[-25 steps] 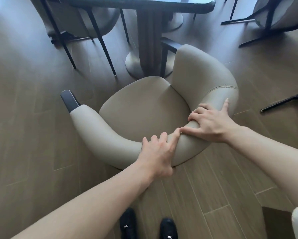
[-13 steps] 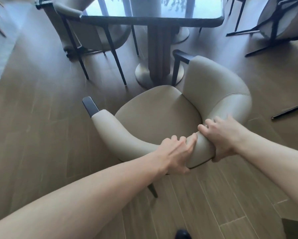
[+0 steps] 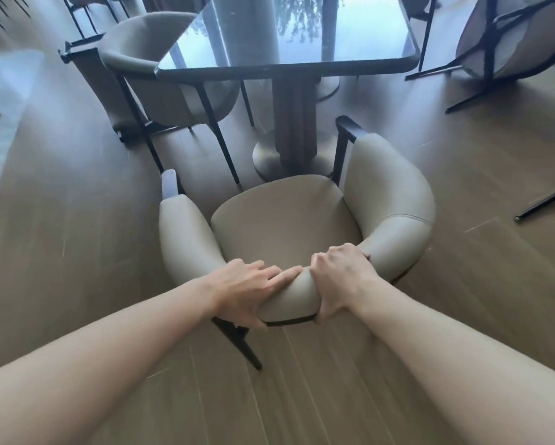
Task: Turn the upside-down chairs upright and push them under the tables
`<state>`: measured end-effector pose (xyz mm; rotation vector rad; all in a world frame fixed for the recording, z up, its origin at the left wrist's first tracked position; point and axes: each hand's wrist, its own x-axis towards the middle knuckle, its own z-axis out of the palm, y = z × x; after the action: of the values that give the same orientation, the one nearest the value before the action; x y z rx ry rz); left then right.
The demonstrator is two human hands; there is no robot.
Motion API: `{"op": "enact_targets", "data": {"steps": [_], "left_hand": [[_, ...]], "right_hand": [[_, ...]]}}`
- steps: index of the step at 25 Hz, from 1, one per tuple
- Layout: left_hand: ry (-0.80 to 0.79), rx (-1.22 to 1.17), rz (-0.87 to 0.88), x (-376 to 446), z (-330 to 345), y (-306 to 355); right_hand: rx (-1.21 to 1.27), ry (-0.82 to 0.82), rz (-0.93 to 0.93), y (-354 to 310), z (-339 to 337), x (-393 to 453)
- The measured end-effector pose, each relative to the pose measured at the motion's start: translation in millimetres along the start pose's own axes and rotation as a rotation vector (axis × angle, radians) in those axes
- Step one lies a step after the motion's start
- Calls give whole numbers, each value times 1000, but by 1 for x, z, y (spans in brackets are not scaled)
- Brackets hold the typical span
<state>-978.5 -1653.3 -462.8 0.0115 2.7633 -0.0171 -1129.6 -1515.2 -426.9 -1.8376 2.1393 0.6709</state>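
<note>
A beige padded armchair (image 3: 282,226) with black legs stands upright on the wooden floor, facing a dark glossy table (image 3: 302,64) on a pedestal base (image 3: 286,155). Its seat front is close to the pedestal, short of the tabletop edge. My left hand (image 3: 247,290) grips the curved backrest from the left, fingers over the top and thumb under. My right hand (image 3: 340,281) grips the backrest just to the right of it, fingers curled over the rim.
Another beige chair (image 3: 170,78) stands upright, tucked at the table's left side. At the top right a chair (image 3: 501,36) lies overturned with its black legs in the air. A loose black leg (image 3: 546,200) shows at the right edge. Open floor lies on both sides.
The chair has turned to face the table squarely and moved toward it. Both hands have closed round the backrest, and my view has lifted to show the tabletop.
</note>
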Motion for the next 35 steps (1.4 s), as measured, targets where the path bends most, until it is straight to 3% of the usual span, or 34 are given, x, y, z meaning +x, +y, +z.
{"op": "enact_targets", "data": {"steps": [8, 14, 18, 25, 35], "left_hand": [[-94, 20, -25, 20, -11, -139], [9, 120, -78, 55, -21, -226], [81, 32, -191, 78, -11, -225], [63, -42, -21, 100, -16, -247], [33, 31, -52, 134, -43, -301]], "right_hand": [[50, 51, 117, -12, -44, 104], [183, 129, 244, 12, -71, 186], [193, 154, 196, 46, -57, 198], [159, 55, 81, 88, -47, 199], [162, 74, 154, 110, -73, 253]]}}
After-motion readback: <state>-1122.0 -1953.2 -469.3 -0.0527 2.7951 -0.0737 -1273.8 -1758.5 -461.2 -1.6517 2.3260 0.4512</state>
